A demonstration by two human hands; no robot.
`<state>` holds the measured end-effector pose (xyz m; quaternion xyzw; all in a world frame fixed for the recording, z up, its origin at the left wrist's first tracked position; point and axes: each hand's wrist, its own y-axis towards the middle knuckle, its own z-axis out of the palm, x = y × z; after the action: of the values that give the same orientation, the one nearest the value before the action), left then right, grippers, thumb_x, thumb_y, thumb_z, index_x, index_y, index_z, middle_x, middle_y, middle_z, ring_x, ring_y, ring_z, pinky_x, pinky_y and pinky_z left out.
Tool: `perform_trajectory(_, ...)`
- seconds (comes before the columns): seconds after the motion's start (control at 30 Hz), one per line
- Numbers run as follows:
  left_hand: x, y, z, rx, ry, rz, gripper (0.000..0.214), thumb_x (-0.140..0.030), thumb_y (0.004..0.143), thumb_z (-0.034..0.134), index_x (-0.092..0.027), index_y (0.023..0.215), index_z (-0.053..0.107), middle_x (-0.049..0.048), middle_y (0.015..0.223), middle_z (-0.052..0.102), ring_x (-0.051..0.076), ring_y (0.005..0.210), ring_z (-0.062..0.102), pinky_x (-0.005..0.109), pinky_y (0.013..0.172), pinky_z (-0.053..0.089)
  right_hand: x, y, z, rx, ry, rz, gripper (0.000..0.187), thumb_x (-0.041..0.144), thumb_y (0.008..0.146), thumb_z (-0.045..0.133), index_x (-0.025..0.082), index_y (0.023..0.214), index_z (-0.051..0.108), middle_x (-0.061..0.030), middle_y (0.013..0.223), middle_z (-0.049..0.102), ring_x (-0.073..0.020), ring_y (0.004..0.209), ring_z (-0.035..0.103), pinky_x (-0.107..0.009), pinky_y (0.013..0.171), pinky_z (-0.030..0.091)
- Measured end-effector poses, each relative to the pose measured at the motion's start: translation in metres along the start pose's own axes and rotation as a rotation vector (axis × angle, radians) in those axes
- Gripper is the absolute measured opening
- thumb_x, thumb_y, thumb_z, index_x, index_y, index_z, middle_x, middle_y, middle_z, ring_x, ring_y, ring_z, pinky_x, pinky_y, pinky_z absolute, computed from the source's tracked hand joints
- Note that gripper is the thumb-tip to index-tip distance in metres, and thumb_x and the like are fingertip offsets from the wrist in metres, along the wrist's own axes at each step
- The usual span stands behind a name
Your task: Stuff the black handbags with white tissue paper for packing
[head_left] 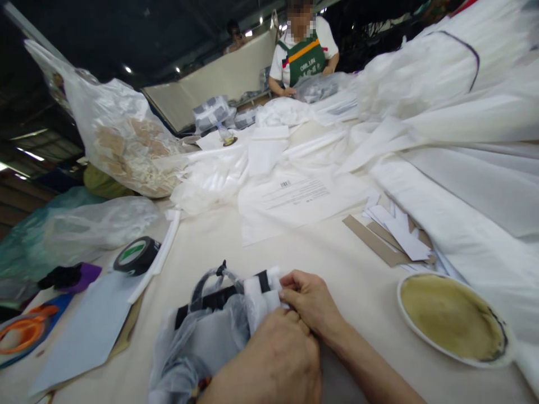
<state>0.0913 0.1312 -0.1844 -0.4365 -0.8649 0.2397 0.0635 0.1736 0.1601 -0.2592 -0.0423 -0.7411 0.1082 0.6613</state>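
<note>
At the near edge of the table my left hand (273, 365) lies closed over a clear plastic bag (197, 336) that holds a black and white folded item (236, 294). My right hand (311, 306) pinches the white end of that item at the bag's mouth. Both hands touch each other over the bag. The fingers of my left hand are mostly hidden under its back.
A round white dish with a yellow sponge (452, 320) sits at the right. A roll of black tape (137, 255), orange scissors (25, 331), paper sheets (90, 325), cardboard strips (379, 241) and heaps of white plastic bags (442, 112) surround me. A person in a green apron (303, 56) works across the table.
</note>
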Motion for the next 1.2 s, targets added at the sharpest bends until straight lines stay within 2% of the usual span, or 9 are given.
perform_trajectory(0.2, -0.003, -0.01, -0.013, 0.023, -0.04, -0.027, 0.015, -0.014, 0.076, 0.048, -0.013, 0.073, 0.062, 0.0093, 0.077, 0.066, 0.021, 0.072, 0.06, 0.034, 0.071, 0.046, -0.005, -0.055, -0.029, 0.038, -0.213, -0.224, 0.029, 0.014, 0.081, 0.039, 0.014, 0.103, 0.058, -0.0085, 0.096, 0.063, -0.0176, 0.09, 0.056, -0.031, 0.084, 0.042)
perform_trajectory(0.37, 0.001, -0.011, -0.01, -0.053, 0.021, 0.012, 0.02, -0.016, 0.075, 0.043, -0.014, 0.064, 0.06, 0.0078, 0.067, 0.064, 0.022, 0.067, 0.06, 0.033, 0.064, 0.047, -0.038, -0.133, -0.043, 0.164, -0.446, -0.499, 0.045, 0.0, 0.07, 0.038, 0.017, 0.11, 0.05, -0.0084, 0.101, 0.059, -0.0162, 0.094, 0.055, -0.026, 0.082, 0.047)
perform_trajectory(0.53, 0.002, -0.012, -0.01, -0.075, 0.042, -0.012, 0.02, -0.016, 0.073, 0.043, -0.015, 0.064, 0.061, 0.008, 0.068, 0.065, 0.022, 0.067, 0.061, 0.032, 0.062, 0.046, -0.058, -0.158, -0.04, 0.126, -0.585, -0.739, 0.053, -0.001, 0.067, 0.037, 0.017, 0.115, 0.048, -0.0084, 0.099, 0.058, -0.0153, 0.086, 0.056, -0.021, 0.074, 0.048)
perform_trajectory(0.67, 0.0, -0.012, -0.014, -0.06, 0.06, -0.041, 0.021, -0.017, 0.072, 0.042, -0.015, 0.065, 0.062, 0.0087, 0.07, 0.066, 0.023, 0.067, 0.061, 0.031, 0.061, 0.046, -0.044, -0.155, -0.044, 0.315, -0.622, -0.718, 0.015, 0.016, 0.087, 0.047, 0.02, 0.099, 0.056, -0.0045, 0.103, 0.056, -0.014, 0.091, 0.053, -0.021, 0.079, 0.044)
perform_trajectory(0.8, -0.003, -0.012, -0.016, -0.056, 0.075, -0.057, 0.023, -0.017, 0.072, 0.041, -0.015, 0.064, 0.063, 0.0085, 0.068, 0.065, 0.022, 0.064, 0.061, 0.031, 0.059, 0.045, -0.035, -0.144, -0.046, 0.38, -0.631, -0.718, 0.009, 0.012, 0.083, 0.053, 0.019, 0.082, 0.058, -0.0007, 0.093, 0.058, -0.0115, 0.081, 0.052, -0.019, 0.07, 0.041)
perform_trajectory(0.93, -0.001, -0.011, -0.014, -0.056, 0.064, -0.065, 0.022, -0.017, 0.071, 0.042, -0.016, 0.063, 0.062, 0.0074, 0.068, 0.065, 0.021, 0.066, 0.06, 0.03, 0.06, 0.044, -0.043, -0.136, -0.032, 0.327, -0.618, -0.721, 0.017, 0.004, 0.08, 0.046, 0.017, 0.073, 0.054, -0.0015, 0.079, 0.057, -0.0119, 0.071, 0.049, -0.02, 0.062, 0.038)
perform_trajectory(1.03, 0.001, -0.011, -0.011, -0.062, 0.049, -0.059, 0.02, -0.017, 0.07, 0.043, -0.016, 0.061, 0.06, 0.0062, 0.068, 0.064, 0.021, 0.069, 0.06, 0.03, 0.062, 0.044, -0.049, -0.134, -0.014, 0.125, -0.645, -0.684, 0.016, 0.006, 0.078, 0.043, 0.017, 0.07, 0.052, -0.0034, 0.069, 0.054, -0.0148, 0.064, 0.048, -0.025, 0.056, 0.036)
perform_trajectory(1.1, 0.002, -0.01, -0.01, -0.05, 0.038, -0.056, 0.019, -0.017, 0.07, 0.043, -0.016, 0.06, 0.059, 0.0056, 0.068, 0.064, 0.021, 0.069, 0.06, 0.029, 0.063, 0.043, -0.047, -0.134, -0.004, 0.033, -0.634, -0.571, 0.01, 0.011, 0.076, 0.046, 0.016, 0.071, 0.053, -0.0049, 0.069, 0.054, -0.0161, 0.061, 0.049, -0.026, 0.052, 0.034)
perform_trajectory(1.2, 0.001, -0.01, -0.011, -0.033, 0.025, -0.057, 0.019, -0.017, 0.07, 0.042, -0.017, 0.06, 0.058, 0.0048, 0.067, 0.064, 0.02, 0.068, 0.059, 0.029, 0.061, 0.042, -0.038, -0.135, -0.001, 0.073, -0.443, -0.284, 0.007, 0.013, 0.073, 0.052, 0.017, 0.067, 0.05, -0.0032, 0.072, 0.053, -0.0145, 0.061, 0.051, -0.025, 0.054, 0.034)
